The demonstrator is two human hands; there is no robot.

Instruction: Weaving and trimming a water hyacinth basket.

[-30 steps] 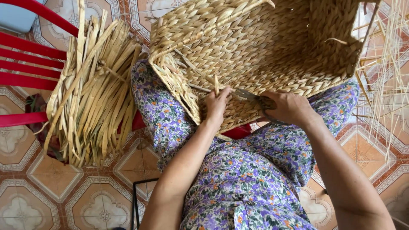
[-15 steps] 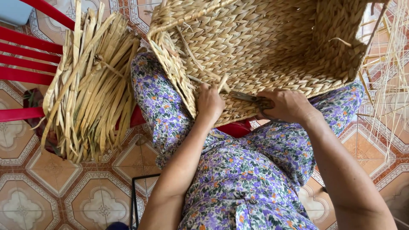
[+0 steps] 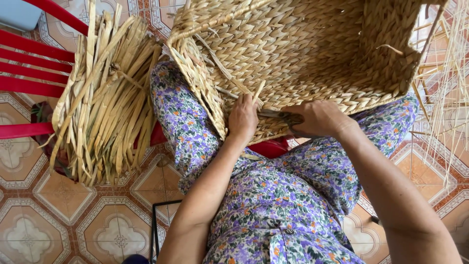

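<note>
A large woven straw basket [image 3: 303, 54] rests on my lap, its opening turned toward me. My left hand [image 3: 243, 116] pinches a loose straw strand [image 3: 256, 93] sticking out of the basket's inner wall. My right hand [image 3: 317, 119] is closed on a small metal tool, seemingly scissors [image 3: 273, 114], whose tip points at that strand. Both hands lie against the basket's lower inner side. I wear a purple flowered dress [image 3: 273, 205].
A thick bundle of dried straw strips [image 3: 105, 102] lies over a red plastic chair [image 3: 34, 63] at my left. Thin loose straws [image 3: 447, 88] hang at the right edge. Patterned floor tiles [image 3: 58, 230] lie below, with a dark metal frame [image 3: 156, 220] by my knee.
The basket has tipped and shifted slightly right and up. My left hand has slid a little up along the strand; my right hand stays in place with the tool.
</note>
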